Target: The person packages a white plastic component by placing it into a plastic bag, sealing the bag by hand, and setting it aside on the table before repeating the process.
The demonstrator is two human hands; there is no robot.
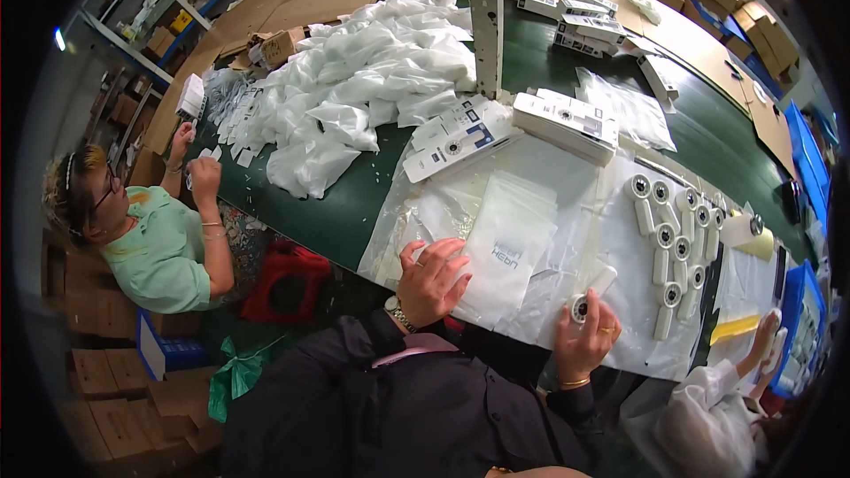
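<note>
Flat frosted bags (512,212); pale pieces (804,341) in blue bin (807,283)

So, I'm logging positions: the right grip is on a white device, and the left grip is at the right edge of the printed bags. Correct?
Not quite: the head view shows the left grip at the left edge of the printed bags. The right grip is on a white device.

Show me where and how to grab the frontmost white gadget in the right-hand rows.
Probably best by its handle, pinched across the sides, coming from the near side: it is slim, straight and points that way, while the round head is wider and lies at the far end.
</note>
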